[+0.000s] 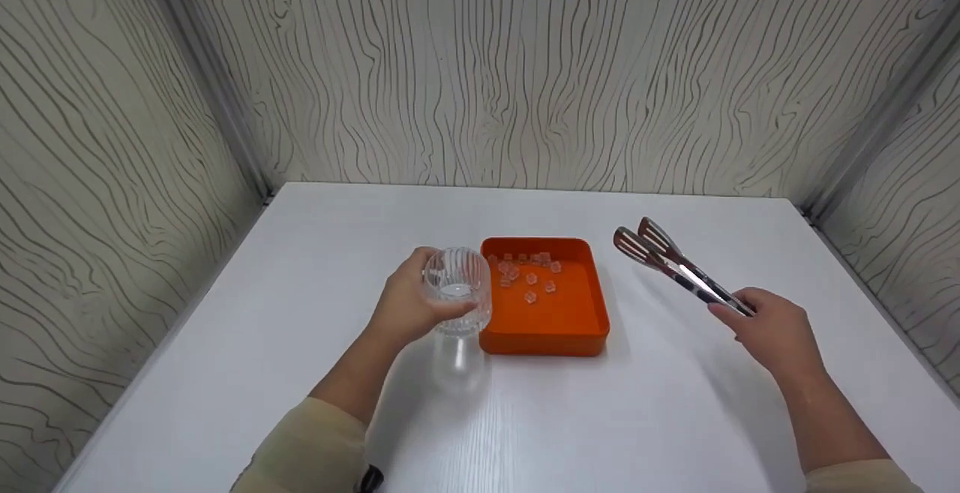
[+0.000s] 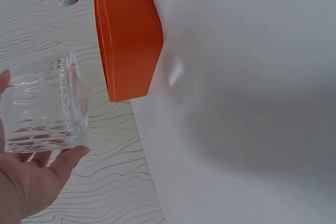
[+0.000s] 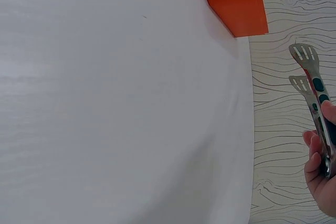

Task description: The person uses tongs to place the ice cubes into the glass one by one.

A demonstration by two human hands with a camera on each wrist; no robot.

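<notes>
Head: tongs (image 1: 687, 281) in right hand (image 1: 778, 334), long axis diagonal, tips (image 1: 634, 246) toward far left.

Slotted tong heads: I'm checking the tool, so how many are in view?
2: the left head and the right head, side by side at the far end of the tongs in the right hand.

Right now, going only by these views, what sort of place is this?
Probably a small booth set up for recording, rather than an ordinary kitchen: panels with a wood-grain pattern rise behind and on both sides of a plain white table, and grey posts stand at the back corners.
</notes>
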